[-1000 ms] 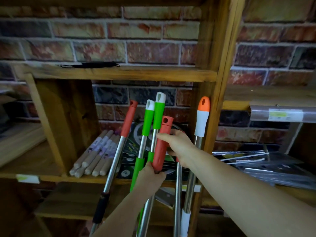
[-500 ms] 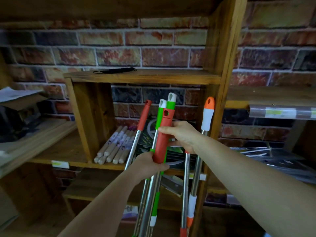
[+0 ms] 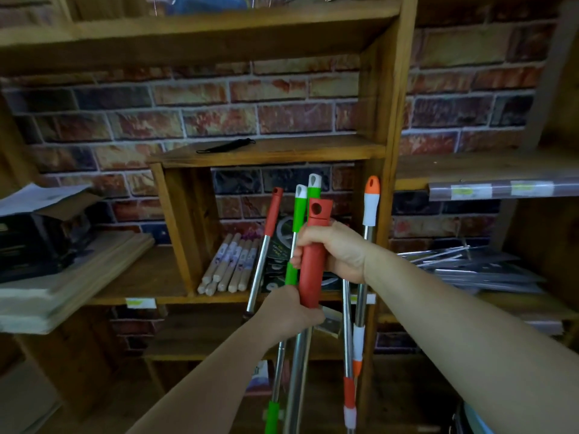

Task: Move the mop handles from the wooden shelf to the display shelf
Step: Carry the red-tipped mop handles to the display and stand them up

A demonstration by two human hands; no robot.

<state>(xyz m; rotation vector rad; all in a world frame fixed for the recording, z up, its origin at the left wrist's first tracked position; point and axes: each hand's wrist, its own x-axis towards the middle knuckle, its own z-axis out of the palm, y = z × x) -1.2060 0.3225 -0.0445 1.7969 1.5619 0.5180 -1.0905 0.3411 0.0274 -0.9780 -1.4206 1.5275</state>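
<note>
Red-grip mop handle (image 3: 314,255), steel shaft below: upright in front of the wooden shelf (image 3: 266,151), nearest of the bunch, hang-hole at its top facing the camera. Right hand (image 3: 332,250) wraps the upper part of the red grip, fingers curled round it from the right. Left hand (image 3: 289,310) grips the same handle at the bottom end of the red grip, where the steel begins; whether it also catches a neighbouring shaft cannot be told.

Just behind and left: two green-grip handles (image 3: 296,233), white caps up, leaning against the shelf opening, close against the held handle. Further left, a slimmer red-grip handle (image 3: 272,214) leans apart from them. To the right, an orange-and-white handle (image 3: 371,202) stands along the shelf's right upright, with another steel shaft beside it lower down.

Inside the compartment behind the handles: a bundle of wooden dowels (image 3: 228,264) lying with their ends toward the camera, and dark packaged goods (image 3: 277,252) partly hidden by the shafts. A black strap-like item (image 3: 225,146) lies on the board above. Brick wall (image 3: 219,114) at the back. Far right, a pile of flat metal strips (image 3: 476,267) on an adjoining shelf; far left, pale boards (image 3: 62,277) stacked under a dark box.
</note>
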